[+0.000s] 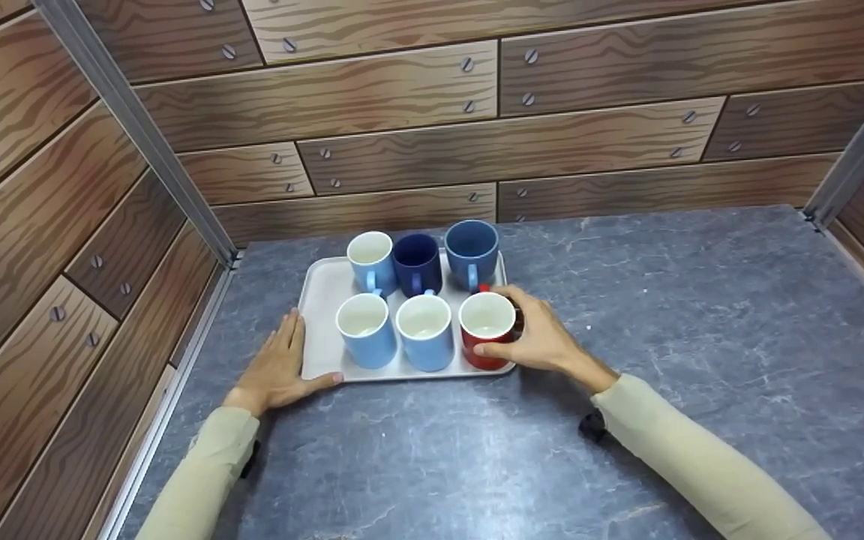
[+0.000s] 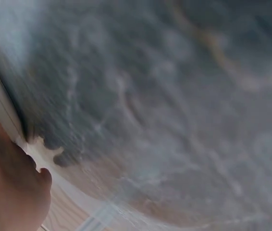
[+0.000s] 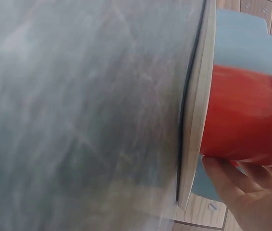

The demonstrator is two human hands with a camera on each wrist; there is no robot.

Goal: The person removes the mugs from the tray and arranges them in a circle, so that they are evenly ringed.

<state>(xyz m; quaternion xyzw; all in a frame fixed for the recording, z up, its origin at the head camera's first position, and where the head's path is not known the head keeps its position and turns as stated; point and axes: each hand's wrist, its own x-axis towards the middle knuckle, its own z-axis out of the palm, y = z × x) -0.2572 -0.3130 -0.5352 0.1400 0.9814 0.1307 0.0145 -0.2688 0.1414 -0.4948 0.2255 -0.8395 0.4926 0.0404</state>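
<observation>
A red mug (image 1: 487, 330) with a white inside stands at the front right of a white tray (image 1: 319, 300). My right hand (image 1: 541, 334) grips this mug, the thumb at its front and the fingers round its right side; in the right wrist view the red mug (image 3: 246, 115) sits on the tray. My left hand (image 1: 274, 367) rests against the tray's left edge with straight fingers, its thumb at the front rim. Two light blue mugs, one at left (image 1: 368, 337) and one in the middle (image 1: 427, 337), share the front row.
The tray's back row holds a light blue mug (image 1: 372, 262), a dark blue mug (image 1: 417, 266) and a medium blue mug (image 1: 471, 255). Under the tray is a grey marbled table (image 1: 664, 337). Wood-patterned walls (image 1: 589, 142) enclose its back and sides.
</observation>
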